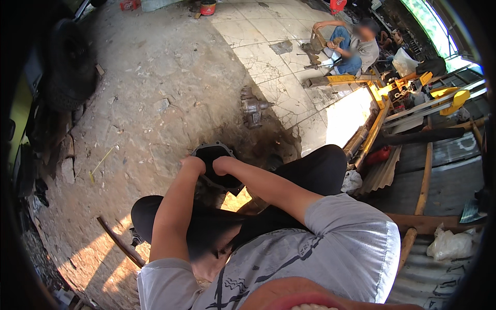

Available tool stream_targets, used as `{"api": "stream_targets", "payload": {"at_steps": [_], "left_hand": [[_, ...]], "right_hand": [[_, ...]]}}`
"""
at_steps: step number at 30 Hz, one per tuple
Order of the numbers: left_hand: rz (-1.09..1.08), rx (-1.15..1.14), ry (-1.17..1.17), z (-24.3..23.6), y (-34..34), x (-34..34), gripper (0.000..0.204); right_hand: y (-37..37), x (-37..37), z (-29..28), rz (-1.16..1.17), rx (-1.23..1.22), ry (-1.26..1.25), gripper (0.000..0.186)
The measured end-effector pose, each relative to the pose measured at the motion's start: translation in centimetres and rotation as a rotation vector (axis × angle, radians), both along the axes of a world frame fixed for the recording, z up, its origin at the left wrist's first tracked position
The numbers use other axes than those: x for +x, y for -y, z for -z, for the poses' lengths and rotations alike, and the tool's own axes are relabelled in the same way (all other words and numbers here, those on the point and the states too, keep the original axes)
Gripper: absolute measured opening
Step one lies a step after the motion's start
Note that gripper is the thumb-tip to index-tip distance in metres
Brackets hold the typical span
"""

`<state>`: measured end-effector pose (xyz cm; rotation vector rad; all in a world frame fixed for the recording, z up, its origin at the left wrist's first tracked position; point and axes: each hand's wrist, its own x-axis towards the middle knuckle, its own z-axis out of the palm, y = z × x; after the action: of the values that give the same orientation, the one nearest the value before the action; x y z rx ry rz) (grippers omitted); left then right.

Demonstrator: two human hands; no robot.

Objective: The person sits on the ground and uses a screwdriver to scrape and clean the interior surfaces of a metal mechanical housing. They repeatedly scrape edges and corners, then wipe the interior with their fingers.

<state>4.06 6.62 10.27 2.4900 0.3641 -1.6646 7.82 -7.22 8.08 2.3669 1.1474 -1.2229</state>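
A metal housing point(239, 188) with a bolt-holed rim and a dark hollow inside sits on the ground between my legs. My left hand point(192, 164) is at its left rim, bent over the edge. My right hand point(222, 164) reaches down into the dark opening from the right. The fingers of both hands are hidden by my wrists and the shadow, so what they hold does not show. Just beyond the housing, a greasy metal gear case point(253, 108) with a shaft stub lies on the floor.
A large tyre point(72, 64) stands at the far left. A co-worker point(356, 46) squats at the upper right, holding a brownish part. A yellow metal frame point(380, 95) and corrugated sheets point(423, 263) lie on the right. A red tub point(207, 8) stands at the back; a curved strip point(120, 242) lies lower left.
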Motion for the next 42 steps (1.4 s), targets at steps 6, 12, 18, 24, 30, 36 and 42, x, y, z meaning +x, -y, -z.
{"api": "stream_targets", "payload": {"at_steps": [6,12,18,24,30,36,42], "left_hand": [[0.057,0.029,-0.085,1.4,-0.2,0.8,0.064],[0.051,0.063,0.095,1.8,0.3,-0.9,0.062],[0.015,0.005,0.163,1.3,-0.6,-0.8,0.055],[0.069,-0.017,-0.103,2.0,-1.5,1.0,0.045],[0.049,0.039,-0.081,2.6,-0.5,0.4,0.043],[0.05,0.086,-0.073,4.0,-0.6,0.7,0.047],[0.033,0.047,0.095,2.9,-0.7,-0.6,0.047]], "right_hand": [[0.8,-1.0,0.8,0.14,0.106,0.082,0.029],[0.9,1.8,-0.3,0.192,0.106,0.121,0.029],[0.9,1.5,1.9,-0.005,0.013,-0.022,0.031],[2.3,1.0,2.6,0.213,0.057,0.175,0.027],[3.4,1.7,1.6,0.218,0.062,0.147,0.03],[2.3,1.8,2.6,0.07,0.005,0.035,0.028],[1.8,2.0,1.6,0.13,0.027,0.215,0.028]]}}
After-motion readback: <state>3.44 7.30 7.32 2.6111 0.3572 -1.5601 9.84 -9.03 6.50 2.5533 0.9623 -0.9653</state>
